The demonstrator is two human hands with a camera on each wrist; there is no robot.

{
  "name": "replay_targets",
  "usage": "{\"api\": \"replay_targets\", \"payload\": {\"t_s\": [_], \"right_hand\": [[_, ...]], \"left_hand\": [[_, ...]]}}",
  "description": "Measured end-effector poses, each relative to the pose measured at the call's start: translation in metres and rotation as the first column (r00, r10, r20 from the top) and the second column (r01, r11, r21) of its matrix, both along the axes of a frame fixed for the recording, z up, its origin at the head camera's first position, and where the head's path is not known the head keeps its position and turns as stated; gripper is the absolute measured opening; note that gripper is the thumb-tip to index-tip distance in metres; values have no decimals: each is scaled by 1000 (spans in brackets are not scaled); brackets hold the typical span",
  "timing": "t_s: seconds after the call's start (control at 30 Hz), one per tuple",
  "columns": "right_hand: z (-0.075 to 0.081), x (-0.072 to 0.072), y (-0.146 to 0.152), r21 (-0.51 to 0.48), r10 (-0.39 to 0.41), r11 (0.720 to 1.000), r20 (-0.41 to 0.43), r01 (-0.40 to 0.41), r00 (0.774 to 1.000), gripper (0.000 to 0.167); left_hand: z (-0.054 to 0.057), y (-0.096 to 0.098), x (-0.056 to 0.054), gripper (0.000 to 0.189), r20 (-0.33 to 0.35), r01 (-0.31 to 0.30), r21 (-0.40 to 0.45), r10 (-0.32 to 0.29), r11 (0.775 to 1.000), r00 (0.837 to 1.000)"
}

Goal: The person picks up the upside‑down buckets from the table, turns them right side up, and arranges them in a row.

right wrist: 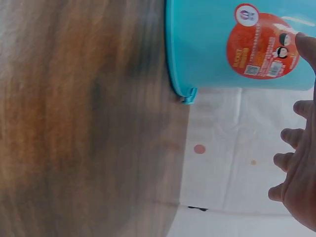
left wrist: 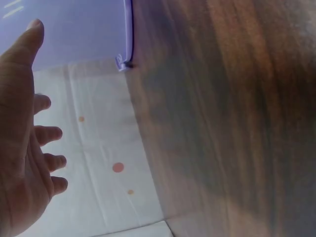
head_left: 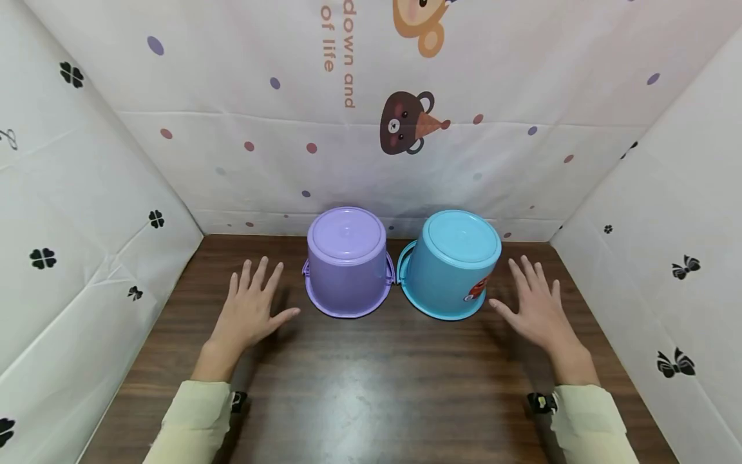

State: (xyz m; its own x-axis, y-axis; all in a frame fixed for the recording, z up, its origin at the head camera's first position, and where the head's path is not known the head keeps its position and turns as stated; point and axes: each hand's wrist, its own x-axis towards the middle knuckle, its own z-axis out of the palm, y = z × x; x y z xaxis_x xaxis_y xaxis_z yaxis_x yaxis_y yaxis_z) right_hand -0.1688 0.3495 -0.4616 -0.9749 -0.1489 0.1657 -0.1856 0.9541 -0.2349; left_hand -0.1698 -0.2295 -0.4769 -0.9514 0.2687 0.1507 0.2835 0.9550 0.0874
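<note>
Two plastic buckets stand upside down side by side on a dark wooden table. The purple bucket (head_left: 346, 283) is on the left, its handle down around the rim. To its right, the blue bucket (head_left: 449, 283) carries a red round sticker (right wrist: 264, 47) on its side. My left hand (head_left: 246, 314) is held beside the purple bucket, fingers spread, apart from it and holding nothing. On the other side, my right hand (head_left: 538, 310) hovers near the blue bucket with fingers spread, its thumb pointing toward the bucket. Neither hand grips anything.
A white patterned sheet (head_left: 232, 167) with dots and bear faces rises behind the buckets. White side sheets (head_left: 87, 212) flank the wooden table (head_left: 371, 380). Dark wrist devices (head_left: 542, 403) sit at both sleeve cuffs.
</note>
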Motion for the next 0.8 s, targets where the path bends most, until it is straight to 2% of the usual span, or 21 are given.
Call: {"api": "replay_targets", "payload": {"t_s": [0.27, 0.47, 0.67, 0.8], "right_hand": [[17, 1, -8, -53, 27, 998, -46, -29, 999, 99], [36, 2, -20, -62, 78, 994, -117, -85, 990, 97], [52, 1, -36, -20, 170, 984, -208, -178, 963, 95], [58, 2, -49, -5, 227, 971, -300, -239, 927, 93]], "left_hand": [[14, 5, -3, 104, -31, 16, -3, -16, 1000, 999], [29, 9, -3, 103, -80, 27, -2, -27, 1000, 996], [41, 14, 0, 104, -113, 54, -2, -54, 999, 992], [45, 18, 1, 104, -141, 82, 1, -81, 997, 987]]}}
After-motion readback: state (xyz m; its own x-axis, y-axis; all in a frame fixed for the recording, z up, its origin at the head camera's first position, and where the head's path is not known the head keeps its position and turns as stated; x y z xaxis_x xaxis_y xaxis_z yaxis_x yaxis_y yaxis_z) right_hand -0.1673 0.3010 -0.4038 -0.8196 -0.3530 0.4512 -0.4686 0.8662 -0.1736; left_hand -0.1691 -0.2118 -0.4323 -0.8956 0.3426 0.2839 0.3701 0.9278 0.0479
